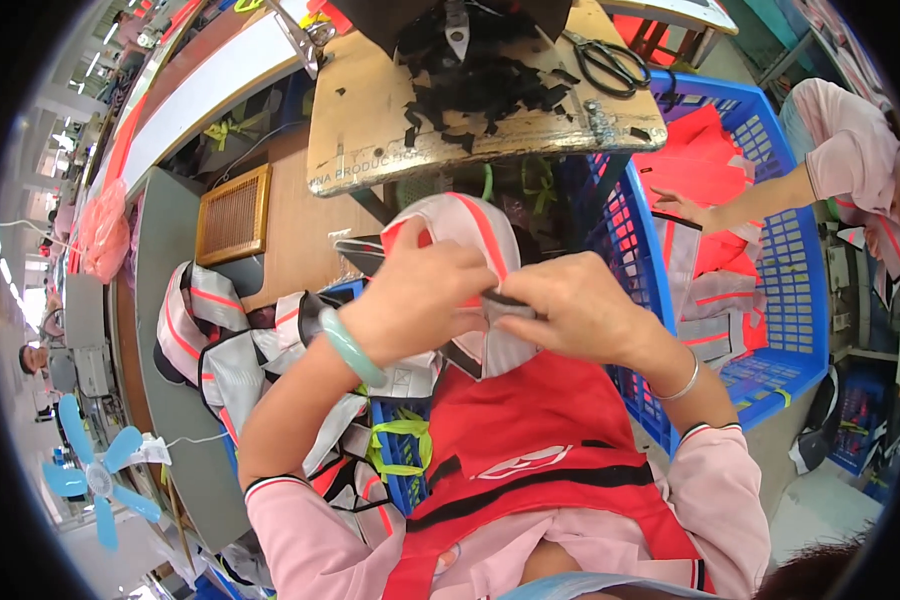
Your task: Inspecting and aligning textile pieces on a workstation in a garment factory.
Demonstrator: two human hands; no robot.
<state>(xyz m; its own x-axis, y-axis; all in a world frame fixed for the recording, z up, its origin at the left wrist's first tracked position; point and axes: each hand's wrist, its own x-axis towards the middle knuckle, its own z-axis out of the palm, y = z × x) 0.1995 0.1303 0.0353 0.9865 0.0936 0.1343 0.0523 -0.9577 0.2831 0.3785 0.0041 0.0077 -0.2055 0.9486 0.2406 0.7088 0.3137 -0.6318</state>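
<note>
Above my lap I hold a rounded, cap-like fabric piece (482,222), pale grey with a bright red-orange stripe and black-edged trim. My left hand (425,295), with a pale green bangle at the wrist, is closed on its left side. On the right, my right hand (575,305) pinches the dark edge of the same piece, close to the left fingertips. Parts of the fabric are hidden behind both hands. A red apron (530,420) covers my lap below it.
Ahead is a worn wooden bench (360,120) with black scraps (490,95) and black-handled scissors (610,68). At right, another person's hand (685,210) reaches into a blue basket (805,300) of red and grey fabric. Similar striped pieces (230,370) pile up at left, near a blue fan (100,480).
</note>
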